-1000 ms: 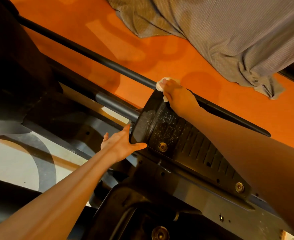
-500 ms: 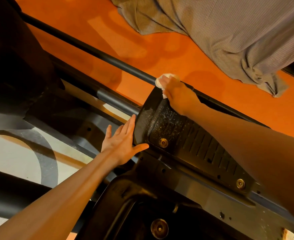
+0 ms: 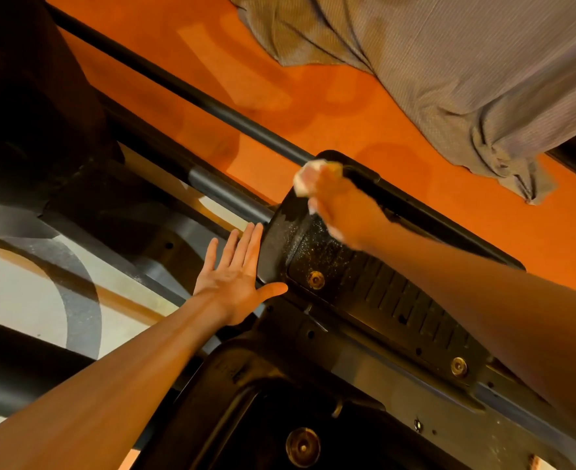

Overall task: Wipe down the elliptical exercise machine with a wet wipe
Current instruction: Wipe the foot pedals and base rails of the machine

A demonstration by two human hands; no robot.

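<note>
Orange flooring fills the background, crossed by the dark frame of the elliptical machine. Nearest the camera, at about six o'clock, a black moulded housing with a round brass-coloured bolt is seen. Just beyond it, toward three o'clock, the ribbed black foot pedal is laid diagonally, its surface speckled with wet spots and fastened by two brass-coloured bolts. The left hand is held flat and spread at nine o'clock of the pedal's front end, fingers straight and side by side against the pedal's rounded edge, the thumb stretched out under its corner. At the far tip of the pedal, toward twelve o'clock, the right hand is blurred; a crumpled white wet wipe is bunched under its curled fingers and pressed onto the pedal's raised front rim. A grey tube is joined to the pedal at ten o'clock, and a long black rail is stretched behind it. Farthest off, at one o'clock, a grey-beige cloth is draped over the floor.
</note>
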